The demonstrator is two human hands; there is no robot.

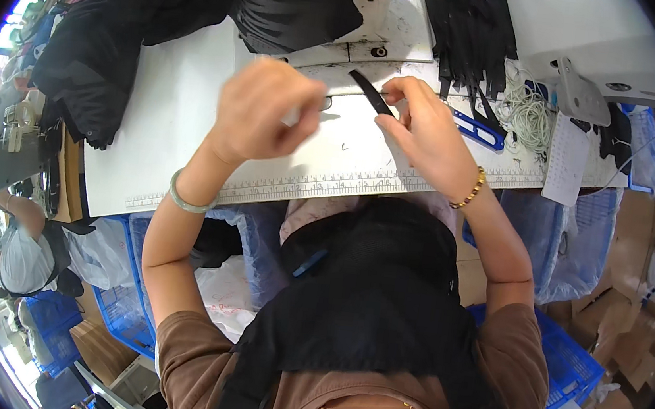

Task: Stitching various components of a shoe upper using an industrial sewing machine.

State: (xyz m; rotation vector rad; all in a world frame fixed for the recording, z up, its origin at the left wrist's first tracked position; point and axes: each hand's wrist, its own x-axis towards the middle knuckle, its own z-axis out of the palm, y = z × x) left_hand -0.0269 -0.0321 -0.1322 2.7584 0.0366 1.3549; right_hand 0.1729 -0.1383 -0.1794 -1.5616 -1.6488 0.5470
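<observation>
A short black fabric strip [370, 91] slants over the white table, its lower end between the thumb and fingers of my right hand [427, 135]. My left hand [265, 112] is raised over the table to the left, smeared by motion. Its fingers look curled in, and what they hold, if anything, does not show. By its fingertips is a small dark ring-like thing [327, 102], too small to name. Blue-handled thread snips [477, 130] lie just right of my right hand.
A sewing machine's pale bed [408, 41] stands at the back. Black cloth [180, 9] heaps at the left. Black strips [473, 36] and a pale thread tangle [526, 110] lie at the right. A ruler [330, 182] runs along the near edge; blue crates [566, 361] stand below.
</observation>
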